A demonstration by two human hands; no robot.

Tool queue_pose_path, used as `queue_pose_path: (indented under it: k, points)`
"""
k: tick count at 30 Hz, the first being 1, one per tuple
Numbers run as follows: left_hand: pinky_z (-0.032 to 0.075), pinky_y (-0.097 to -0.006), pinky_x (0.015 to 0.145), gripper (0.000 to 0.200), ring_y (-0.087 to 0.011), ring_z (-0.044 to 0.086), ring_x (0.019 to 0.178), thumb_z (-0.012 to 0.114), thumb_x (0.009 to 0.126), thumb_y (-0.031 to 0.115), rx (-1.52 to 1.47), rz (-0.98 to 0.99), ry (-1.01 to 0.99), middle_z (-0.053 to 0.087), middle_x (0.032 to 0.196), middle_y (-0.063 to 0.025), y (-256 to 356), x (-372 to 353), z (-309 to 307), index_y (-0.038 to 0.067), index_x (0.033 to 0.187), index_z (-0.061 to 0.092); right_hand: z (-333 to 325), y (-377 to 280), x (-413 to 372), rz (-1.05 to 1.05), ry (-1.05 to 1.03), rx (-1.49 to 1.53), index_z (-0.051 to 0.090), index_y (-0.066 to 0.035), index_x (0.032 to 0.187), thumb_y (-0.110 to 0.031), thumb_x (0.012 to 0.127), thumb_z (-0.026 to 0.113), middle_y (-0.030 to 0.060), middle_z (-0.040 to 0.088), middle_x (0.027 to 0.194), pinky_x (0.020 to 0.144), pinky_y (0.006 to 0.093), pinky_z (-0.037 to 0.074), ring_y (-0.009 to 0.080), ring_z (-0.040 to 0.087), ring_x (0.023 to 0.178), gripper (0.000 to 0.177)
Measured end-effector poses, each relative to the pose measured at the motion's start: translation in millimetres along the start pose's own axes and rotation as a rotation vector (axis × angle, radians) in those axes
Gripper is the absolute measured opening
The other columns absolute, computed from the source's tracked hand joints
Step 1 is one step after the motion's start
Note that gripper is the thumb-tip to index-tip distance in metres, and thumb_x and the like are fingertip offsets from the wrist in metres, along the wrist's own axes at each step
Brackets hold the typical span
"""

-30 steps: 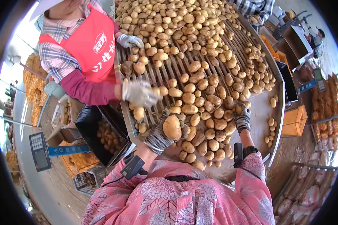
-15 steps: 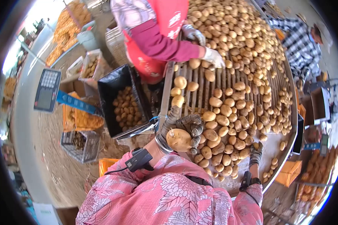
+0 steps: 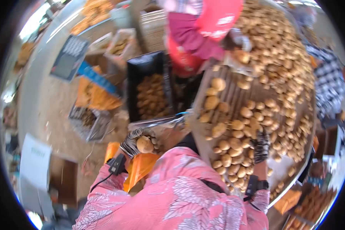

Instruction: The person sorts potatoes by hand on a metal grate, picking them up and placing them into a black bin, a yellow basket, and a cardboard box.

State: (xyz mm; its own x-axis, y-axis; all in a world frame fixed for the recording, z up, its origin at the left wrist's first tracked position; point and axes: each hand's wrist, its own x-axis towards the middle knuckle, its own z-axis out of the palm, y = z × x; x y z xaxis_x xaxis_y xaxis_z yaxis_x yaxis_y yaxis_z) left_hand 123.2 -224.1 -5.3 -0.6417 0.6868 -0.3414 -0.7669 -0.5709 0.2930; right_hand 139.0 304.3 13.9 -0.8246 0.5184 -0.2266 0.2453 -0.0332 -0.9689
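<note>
My left hand (image 3: 133, 142), in a dark striped glove, is closed around a potato (image 3: 145, 145). It is above an orange crate (image 3: 140, 166) beside my lap, away from the sorting table. My right hand (image 3: 261, 147), gloved the same way, reaches over the slatted sorting table (image 3: 228, 86) with its fingers stretched toward a group of potatoes (image 3: 235, 143). Blur hides whether its fingertips touch any of them.
Across the table, a co-worker in a red apron (image 3: 186, 57) handles potatoes. Another person in a checked shirt (image 3: 327, 80) is at the right. A black-lined crate (image 3: 132, 84) holds potatoes; a scale (image 3: 69, 57) and a grey crate (image 3: 99, 126) stand left.
My left hand has carried the potato left and down, off the table edge to above the orange crate. My right hand has moved further in among the potatoes. The view has shifted left.
</note>
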Motion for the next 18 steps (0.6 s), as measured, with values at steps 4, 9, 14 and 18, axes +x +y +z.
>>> queue_pose_path:
  k: [4, 9, 14, 18]
  points:
    - [0.048, -0.0649, 0.073, 0.037, -0.0403, 0.062, 0.088, 0.057, 0.083, 0.036, -0.1, -0.037, 0.553, 0.062, 0.096, -0.0183, 3, -149, -90, 0.003, 0.098, 0.06, 20, 0, 10, 0.142, -0.031, -0.025, 0.049, -0.01, 0.125, -0.026, 0.083, 0.067, 0.0049, 0.062, 0.098, 0.045, 0.0209, 0.049, 0.0135, 0.061, 0.063, 0.049]
    - [0.052, -0.0567, 0.058, 0.029, -0.0306, 0.065, 0.07, 0.063, 0.078, 0.037, 0.127, -0.313, 1.341, 0.064, 0.078, -0.0079, -50, -247, -119, 0.012, 0.092, 0.061, 22, -12, 1, 0.167, -0.116, 0.099, 0.049, -0.009, 0.124, -0.029, 0.081, 0.068, 0.0033, 0.063, 0.095, 0.044, 0.02, 0.046, 0.0114, 0.06, 0.062, 0.051]
    - [0.051, -0.0353, 0.077, 0.038, -0.0323, 0.064, 0.091, 0.06, 0.08, 0.036, 1.878, -1.057, 1.037, 0.068, 0.096, -0.0127, -84, -214, -199, 0.012, 0.109, 0.062, 15, -13, 6, 0.281, -0.078, 0.228, 0.049, -0.012, 0.127, -0.025, 0.08, 0.069, 0.004, 0.061, 0.112, 0.06, 0.0341, 0.055, 0.0194, 0.064, 0.089, 0.052]
    - [0.05, -0.0327, 0.074, 0.032, -0.0252, 0.065, 0.079, 0.064, 0.079, 0.036, 1.427, -0.423, 0.803, 0.067, 0.082, -0.0127, -52, -114, -132, 0.008, 0.095, 0.067, 9, 15, 16, -0.262, -0.176, -0.657, 0.055, -0.008, 0.115, -0.025, 0.077, 0.069, 0.0084, 0.064, 0.103, 0.074, 0.0346, 0.05, 0.0242, 0.059, 0.094, 0.044]
